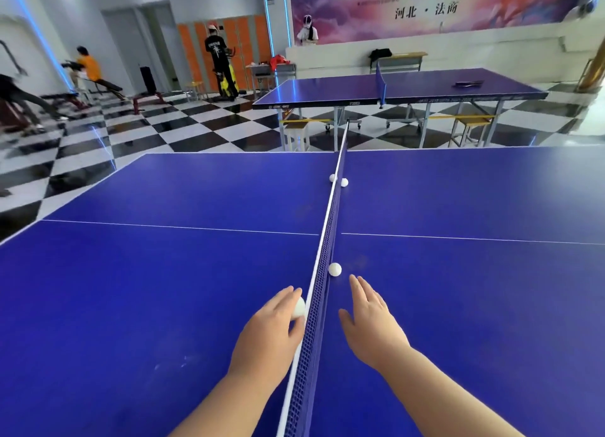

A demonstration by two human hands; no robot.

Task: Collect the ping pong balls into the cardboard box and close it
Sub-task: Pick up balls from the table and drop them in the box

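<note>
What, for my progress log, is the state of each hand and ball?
left hand: grips the held ball.
right hand: open, holds nothing.
near ball: loose on the table, beside the net.
far left ball: loose by the net.
far right ball: loose by the net.

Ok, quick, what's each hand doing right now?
Left hand: holding a ping pong ball.
Right hand: open, holding nothing.

1. Four white balls: one ball [298, 307] in the left hand [273, 330], another ball [335, 269] just ahead of the right hand [371, 318], a pair of balls [333, 177] [344, 182] far beyond both hands.
2. Two blue benches [163, 289] [425, 86].
3. Two nets [322, 289] [380, 84].
</note>
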